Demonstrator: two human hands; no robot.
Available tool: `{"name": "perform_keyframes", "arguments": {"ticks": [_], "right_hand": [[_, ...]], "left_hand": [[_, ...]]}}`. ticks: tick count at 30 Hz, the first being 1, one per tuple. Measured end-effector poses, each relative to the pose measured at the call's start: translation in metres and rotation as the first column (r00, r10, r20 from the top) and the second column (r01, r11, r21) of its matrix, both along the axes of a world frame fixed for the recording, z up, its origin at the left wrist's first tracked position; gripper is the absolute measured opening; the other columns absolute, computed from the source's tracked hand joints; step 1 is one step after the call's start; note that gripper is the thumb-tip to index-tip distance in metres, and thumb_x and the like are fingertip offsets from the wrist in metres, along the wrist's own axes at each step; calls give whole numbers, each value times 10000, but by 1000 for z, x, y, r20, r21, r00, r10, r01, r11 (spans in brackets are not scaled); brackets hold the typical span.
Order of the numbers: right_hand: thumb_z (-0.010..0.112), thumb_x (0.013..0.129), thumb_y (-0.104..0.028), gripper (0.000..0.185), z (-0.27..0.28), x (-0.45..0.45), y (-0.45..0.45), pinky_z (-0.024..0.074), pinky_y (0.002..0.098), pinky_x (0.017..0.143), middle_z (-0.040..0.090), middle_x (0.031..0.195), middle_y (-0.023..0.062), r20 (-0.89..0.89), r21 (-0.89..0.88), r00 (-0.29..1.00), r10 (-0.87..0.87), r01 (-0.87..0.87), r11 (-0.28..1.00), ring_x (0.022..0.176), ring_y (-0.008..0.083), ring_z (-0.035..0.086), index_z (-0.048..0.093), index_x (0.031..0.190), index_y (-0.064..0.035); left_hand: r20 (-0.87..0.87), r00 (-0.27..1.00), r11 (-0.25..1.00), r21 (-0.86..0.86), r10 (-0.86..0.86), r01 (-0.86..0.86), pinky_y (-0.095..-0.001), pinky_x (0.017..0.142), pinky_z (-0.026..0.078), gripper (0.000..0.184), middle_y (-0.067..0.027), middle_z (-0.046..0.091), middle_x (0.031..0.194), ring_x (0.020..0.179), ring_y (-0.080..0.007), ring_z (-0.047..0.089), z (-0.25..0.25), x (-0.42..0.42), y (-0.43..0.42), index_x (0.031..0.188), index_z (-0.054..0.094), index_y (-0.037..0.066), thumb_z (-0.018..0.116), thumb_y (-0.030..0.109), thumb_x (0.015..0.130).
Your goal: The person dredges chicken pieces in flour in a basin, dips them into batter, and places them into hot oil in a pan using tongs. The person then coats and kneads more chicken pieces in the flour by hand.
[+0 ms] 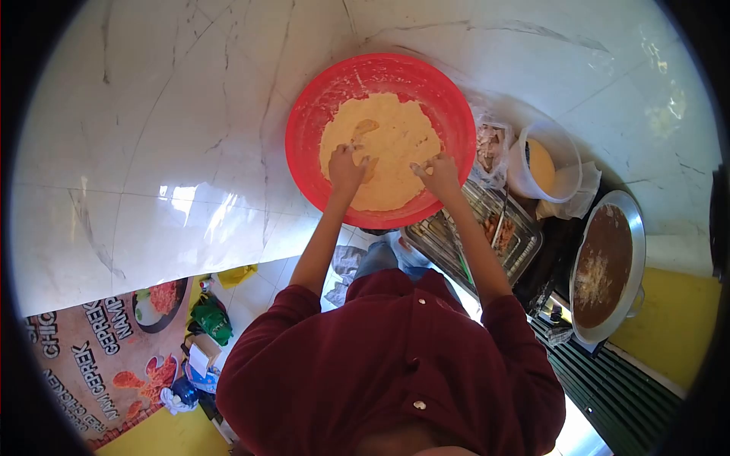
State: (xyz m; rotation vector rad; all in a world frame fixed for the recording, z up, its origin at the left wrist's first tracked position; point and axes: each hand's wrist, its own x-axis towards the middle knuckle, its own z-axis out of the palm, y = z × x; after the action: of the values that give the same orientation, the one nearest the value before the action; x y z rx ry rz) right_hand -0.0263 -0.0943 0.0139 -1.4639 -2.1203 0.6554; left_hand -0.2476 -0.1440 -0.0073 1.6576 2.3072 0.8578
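A wide red basin holds a bed of pale yellow flour. Inside its left half, my left hand rests on the flour with fingers apart. A darker tan patch, perhaps a coated piece or a hollow, lies beside its thumb. Farther up, a similar patch shows in the flour. My right hand is at the basin's right side, thumb and fingers spread and touching the flour. Flour dusts the fingertips of both hands, and nothing is visibly held.
Right of the basin are a plastic bag of pieces, a translucent tub and a metal tray with brown bits. Farther right stands a large pan of brown liquid with pale crumbs. A marbled white counter extends left; a printed banner hangs below.
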Motion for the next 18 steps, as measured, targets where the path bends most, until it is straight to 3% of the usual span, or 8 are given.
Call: {"name": "perform_keyframes", "arguments": {"ticks": [2,5,8,9,11,18], "right_hand": [[706,671,-248,194,-14,-25,5,372,395,826,480,943,96,260,-40,955,141,-135,990,991,286,428,641,820,-141],[721,644,-253,216,-28,-66,8,365,383,809,433,1017,81,253,74,934,251,-277,958,996,260,416,651,847,-227],[723,637,-263,207,-62,-97,21,362,374,794,402,1078,64,355,43,855,377,-418,907,1026,234,396,659,833,-282],[723,637,-263,207,-64,-103,24,362,374,794,402,1078,64,356,38,854,380,-419,907,1026,234,396,659,833,-282],[726,625,-280,247,-67,-113,29,357,372,799,407,1070,57,518,-54,712,474,-526,849,1032,224,391,664,864,-283],[743,560,-382,331,-85,-124,36,345,367,835,405,1108,46,572,-56,648,503,-581,812,1058,216,378,676,867,-276]], "left_hand": [[-28,999,998,-64,21,-23,-362,811,435,354,-124,553,1008,952,-262,530,-14,-32,8,957,605,42,665,286,707],[-57,998,985,-169,28,-37,-362,810,450,357,-126,554,1013,973,-266,526,-29,-58,23,974,604,40,656,280,716],[-77,997,966,-257,2,-22,-374,814,446,360,-126,557,1003,969,-266,528,-37,-65,41,964,612,39,646,304,723],[-101,995,956,-294,-20,-10,-380,807,446,362,-125,558,996,962,-265,530,-39,-65,47,945,620,37,639,326,728],[-120,992,935,-354,-29,-16,-383,798,444,374,-123,557,991,958,-261,530,-43,-62,61,926,629,40,630,357,728],[-244,969,858,-502,-25,-104,-371,783,426,456,-89,559,972,980,-235,516,-67,-63,96,872,663,66,619,492,714]]}}
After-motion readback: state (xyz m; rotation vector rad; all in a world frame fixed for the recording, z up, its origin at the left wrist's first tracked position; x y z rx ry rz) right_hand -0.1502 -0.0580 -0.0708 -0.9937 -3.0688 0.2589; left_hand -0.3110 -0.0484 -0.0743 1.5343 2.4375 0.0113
